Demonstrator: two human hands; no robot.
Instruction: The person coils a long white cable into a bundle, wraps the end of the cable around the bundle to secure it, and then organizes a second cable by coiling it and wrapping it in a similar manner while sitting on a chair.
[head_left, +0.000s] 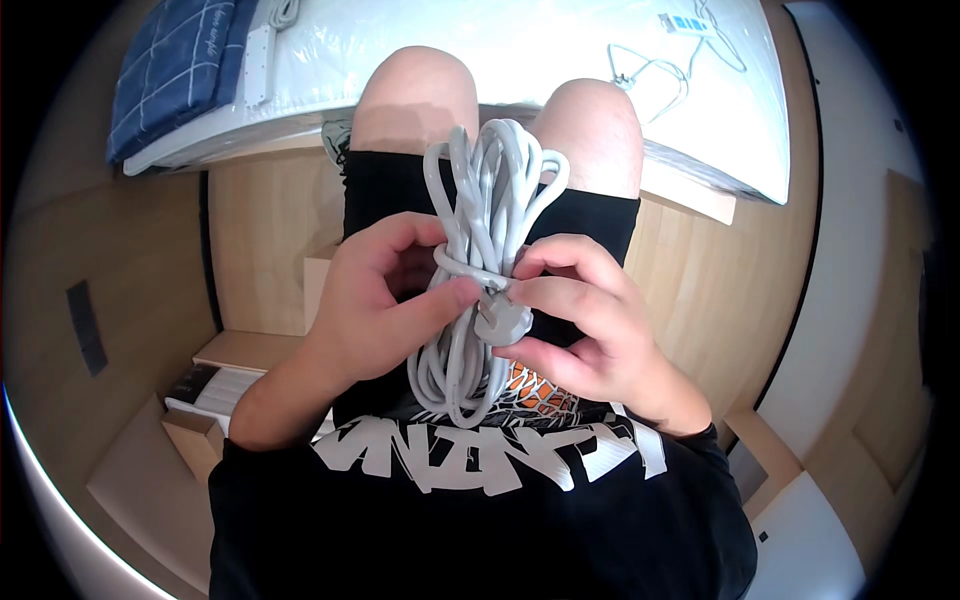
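A coiled bundle of light grey power cable (499, 172) stands over my lap, its loops spread at the top and bottom. One turn of the cable wraps across the bundle's middle. My left hand (390, 300) grips the bundle from the left, its thumb lying on the front near that turn and its fingers partly hidden behind. At the front hangs the grey power plug (504, 322), prongs towards the wrapped turn. My right hand (585, 315) pinches the plug and the cable beside it between thumb and fingers.
Beyond my knees is a plastic-covered mattress (517, 45). On it lie a folded blue checked cloth (176, 67), a white power strip (259, 66) with coiled cable, and at right another power strip (686, 25) with its loose cable (679, 75). A wooden box (247, 350) stands at left.
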